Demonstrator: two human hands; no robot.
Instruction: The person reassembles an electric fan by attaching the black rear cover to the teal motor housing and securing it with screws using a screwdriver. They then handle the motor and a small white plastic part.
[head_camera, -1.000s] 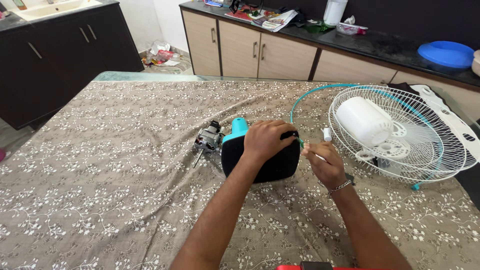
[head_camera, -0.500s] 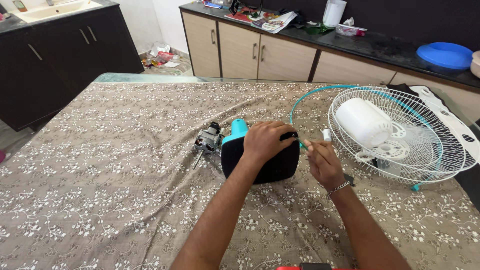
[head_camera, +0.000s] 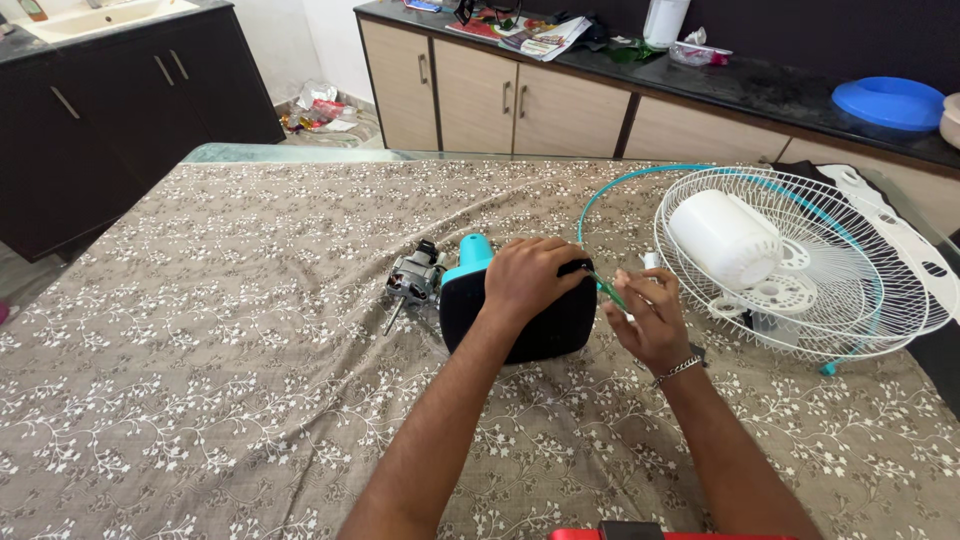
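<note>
My left hand (head_camera: 527, 277) rests on top of a black fan housing (head_camera: 520, 318) with a teal neck (head_camera: 470, 255), pressing it down on the brown flowered tablecloth (head_camera: 230, 330). A bare motor (head_camera: 413, 281) with its shaft sticks out at the housing's left. My right hand (head_camera: 648, 322) holds a thin green-handled screwdriver (head_camera: 606, 289), its tip at the housing's right edge. A bracelet is on my right wrist.
A white wire fan grill (head_camera: 800, 260) with a teal rim lies at the right, holding a white cup-shaped cover (head_camera: 722, 238). A small white part (head_camera: 652, 260) lies beside it. Cabinets and a dark counter with a blue bowl (head_camera: 888, 101) stand behind. A red object (head_camera: 640, 533) sits at the bottom edge.
My right hand has turned and lifted slightly, swinging the screwdriver more upright against the housing's right side. My left hand stays on the housing.
</note>
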